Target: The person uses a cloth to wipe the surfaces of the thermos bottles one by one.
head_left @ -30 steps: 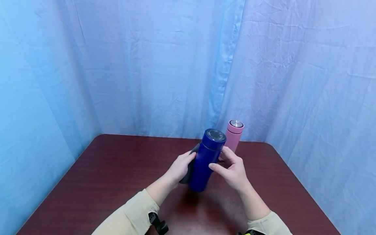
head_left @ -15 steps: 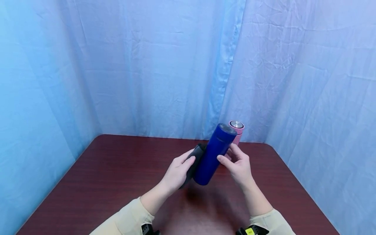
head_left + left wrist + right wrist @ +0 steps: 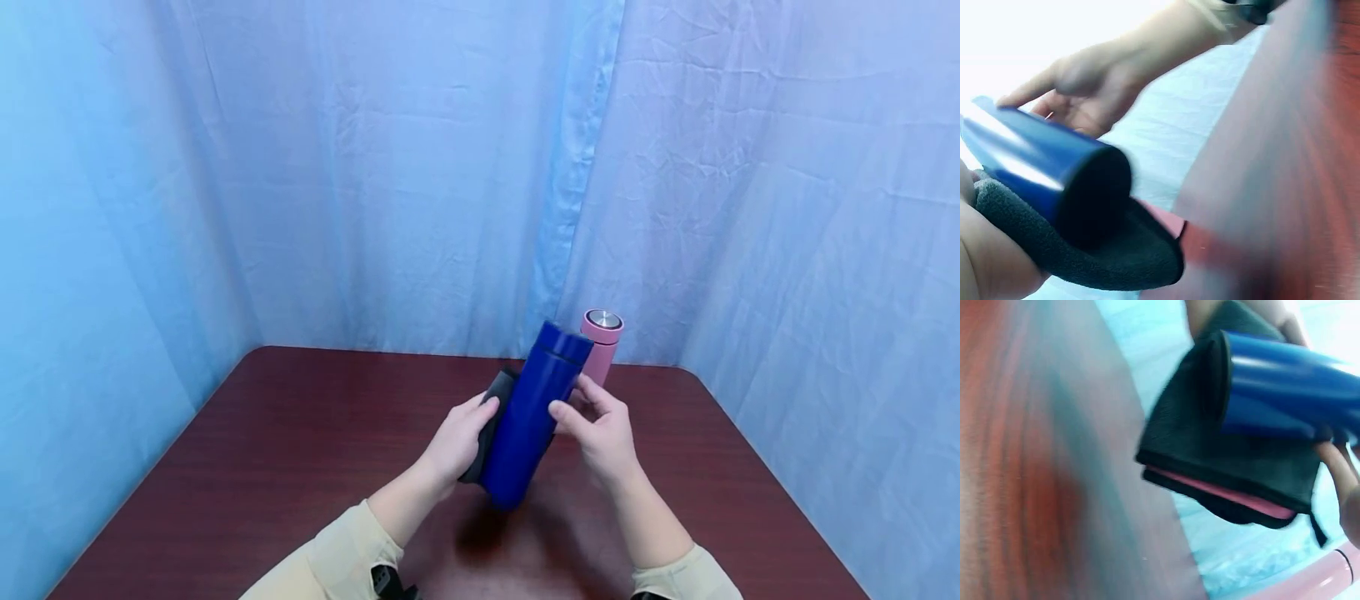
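A blue thermos flask [image 3: 525, 425] is held tilted above the table, its capped end up and to the right in the head view. My right hand [image 3: 609, 433] holds it from the right side, thumb in front and fingers behind. On the opposite side my left hand [image 3: 457, 440] grips a folded dark grey cloth [image 3: 489, 446] and presses it against the flask. In the right wrist view the cloth [image 3: 1175, 431] spreads behind the flask, with a pink layer showing between its dark edges. The left wrist view shows the flask's dark round base [image 3: 1100, 194].
A pink thermos flask [image 3: 602, 354] with a silver lid top stands upright behind my right hand. The dark red wooden table [image 3: 300, 433] lies underneath. Light blue curtains [image 3: 420, 183] hang close around its back and sides.
The blue flask swings up and right, then back down and left; its lid top no longer shows in the head view. Both hands move with it, the cloth staying against its side.
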Available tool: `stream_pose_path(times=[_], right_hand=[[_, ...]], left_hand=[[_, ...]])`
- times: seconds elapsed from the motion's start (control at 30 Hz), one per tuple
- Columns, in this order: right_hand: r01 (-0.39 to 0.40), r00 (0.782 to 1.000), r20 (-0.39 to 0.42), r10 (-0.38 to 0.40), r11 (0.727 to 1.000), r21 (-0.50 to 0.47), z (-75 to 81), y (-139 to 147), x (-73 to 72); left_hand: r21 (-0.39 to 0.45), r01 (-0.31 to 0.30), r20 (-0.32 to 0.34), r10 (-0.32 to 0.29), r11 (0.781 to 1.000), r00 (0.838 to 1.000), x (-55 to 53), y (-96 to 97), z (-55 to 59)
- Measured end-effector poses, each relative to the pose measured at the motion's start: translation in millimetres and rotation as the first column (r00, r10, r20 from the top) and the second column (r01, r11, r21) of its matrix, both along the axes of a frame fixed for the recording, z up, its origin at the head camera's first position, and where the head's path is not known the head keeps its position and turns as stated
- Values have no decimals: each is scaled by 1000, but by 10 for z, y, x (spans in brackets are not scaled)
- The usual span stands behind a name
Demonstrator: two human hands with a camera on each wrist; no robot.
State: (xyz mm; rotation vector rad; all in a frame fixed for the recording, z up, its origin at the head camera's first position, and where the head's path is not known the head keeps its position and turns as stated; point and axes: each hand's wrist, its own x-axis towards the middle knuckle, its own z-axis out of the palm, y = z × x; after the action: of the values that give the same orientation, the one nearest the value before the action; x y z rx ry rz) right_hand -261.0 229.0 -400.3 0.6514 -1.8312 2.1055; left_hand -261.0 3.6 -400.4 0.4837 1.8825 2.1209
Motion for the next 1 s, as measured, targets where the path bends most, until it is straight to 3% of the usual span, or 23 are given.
stream_pose_path(times=[0.07,0.13,0.23,0.37,0.43,0.47,0.53,0.6,0.7,0.8,0.83,0.9,0.97,1.0], right_hand=[[57,997,55,-54,997,-61,56,12,-24],[114,989,107,-103,989,-98,92,23,-49],[164,976,164,-146,981,-99,105,27,-79],[155,966,213,-146,988,-23,56,-25,-66],[112,966,231,-113,994,19,17,-64,-39],[85,967,237,-92,996,40,1,-80,-22],[36,968,247,-49,998,59,-27,-102,6],[5,968,250,-21,998,64,-39,-104,23],[5,971,240,-15,999,40,-16,-79,28],[42,971,236,-40,999,-4,41,-36,8],[62,969,241,-55,998,-22,64,-20,-2],[111,960,266,-93,992,-54,102,13,-29],[171,941,309,-141,983,-72,127,43,-56],[200,928,335,-164,977,-75,134,53,-67]], left_hand=[[1,-35,-95,35,999,995,67,25,-30],[0,-83,-238,80,997,968,133,64,-35],[-22,-152,-457,125,988,881,210,126,-11],[-85,-230,-639,124,970,759,229,192,64],[-115,-260,-674,117,959,730,189,217,106],[-121,-274,-678,122,954,725,160,226,125],[-114,-283,-662,140,952,737,76,236,149],[-95,-265,-601,157,960,784,-2,228,153],[-63,-199,-467,147,978,872,-71,190,107],[-84,-157,-368,115,984,923,-52,150,2],[-98,-146,-356,103,984,929,-29,142,-37],[-142,-151,-390,85,978,917,23,140,-110],[-199,-171,-467,60,965,882,86,144,-168],[-232,-189,-520,43,954,853,115,149,-190]])
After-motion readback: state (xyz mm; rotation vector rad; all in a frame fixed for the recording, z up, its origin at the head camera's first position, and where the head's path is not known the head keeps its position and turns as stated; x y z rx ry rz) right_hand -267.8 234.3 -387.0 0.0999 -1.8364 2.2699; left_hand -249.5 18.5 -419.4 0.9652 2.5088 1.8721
